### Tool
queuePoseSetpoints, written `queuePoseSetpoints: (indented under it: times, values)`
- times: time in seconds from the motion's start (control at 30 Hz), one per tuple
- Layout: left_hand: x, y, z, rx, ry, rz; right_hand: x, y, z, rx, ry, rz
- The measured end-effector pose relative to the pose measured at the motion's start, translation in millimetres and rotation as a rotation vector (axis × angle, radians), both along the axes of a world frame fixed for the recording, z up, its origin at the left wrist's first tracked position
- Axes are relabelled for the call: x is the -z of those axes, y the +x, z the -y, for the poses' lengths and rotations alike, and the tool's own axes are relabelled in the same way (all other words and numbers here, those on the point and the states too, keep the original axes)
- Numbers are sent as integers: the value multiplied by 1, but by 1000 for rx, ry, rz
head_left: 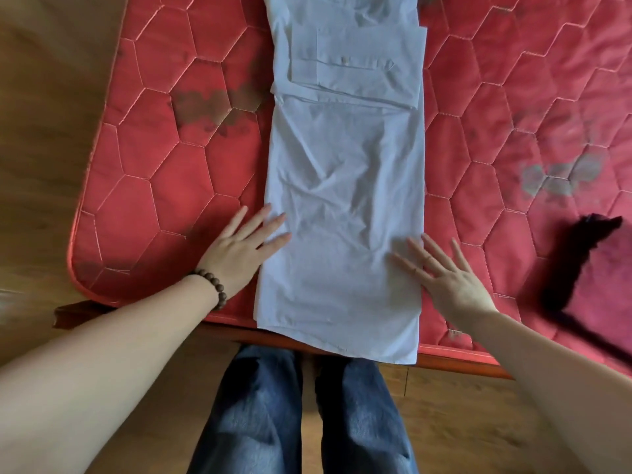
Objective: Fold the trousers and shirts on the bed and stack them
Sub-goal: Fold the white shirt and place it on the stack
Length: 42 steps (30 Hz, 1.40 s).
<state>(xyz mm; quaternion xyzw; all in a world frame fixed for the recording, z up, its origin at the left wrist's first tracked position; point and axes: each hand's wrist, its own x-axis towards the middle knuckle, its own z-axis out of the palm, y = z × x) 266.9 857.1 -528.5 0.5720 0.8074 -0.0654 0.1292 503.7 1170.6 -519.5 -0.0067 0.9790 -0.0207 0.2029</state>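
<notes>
Nearest you, your legs in blue jeans (pixel 301 415) stand at the edge of the bed (pixel 143 213), and the hem of the pale shirt (pixel 342 200) hangs just over that edge. Your left hand (pixel 236 254) lies flat with fingers spread, the fingertips on the shirt's left border and the palm on the red mattress. Your right hand (pixel 444 278) is also spread flat, its fingers resting on the shirt's right border. Neither hand pinches any cloth.

The shirt already lies as a long narrow strip, so the sides look folded in, and the sleeves (pixel 355 59) lie crosswise near the far end. The step in hand seems to be smoothing the strip. The next move likely calls for taking both hem corners and carrying them toward the collar end, keeping the edges square.

There are no containers in view. A dark garment (pixel 578 265) lies at your right, well apart; what it is I cannot tell.
</notes>
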Motion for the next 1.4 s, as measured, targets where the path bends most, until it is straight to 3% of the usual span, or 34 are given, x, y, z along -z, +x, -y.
queuePoseSetpoints:
  times: [0.13,0.2,0.27,0.37,0.43,0.57,0.63,0.7,0.83,1.03,1.13,1.23,1.4]
  values:
    - [5,-1,-9,70,-80,157,-2,-26,12,-182,-182,-47]
    - [-1,0,-2,73,-124,274,-12,-32,15,-95,-349,34]
    - [-13,1,1,-1,-102,521,-32,-41,11,195,-588,267]
    - [-43,-14,-15,-588,8,984,-68,-68,-9,679,-855,457]
    - [-44,-39,-35,-985,123,1048,-71,-92,-26,901,-990,361]
    - [-32,-65,-67,-1494,380,1563,-47,-139,-28,1415,-1257,297]
    - [-14,-55,-65,-1571,375,1461,-29,-143,-20,1566,-1365,336]
    - [2,-40,-54,-1568,367,1315,-13,-133,-15,1631,-1291,299]
    - [15,-6,-26,-1557,377,1374,3,-91,0,1497,-1138,267]
    - [8,42,13,-1539,214,1400,-1,-31,32,1503,-1219,425]
    - [0,33,5,-1541,338,1363,-2,-40,29,1522,-1308,313]
    - [-8,11,-18,-1532,493,1203,-6,-75,19,1537,-1416,142]
    - [-24,-19,-54,-1387,573,945,-16,-121,11,1443,-1435,-36]
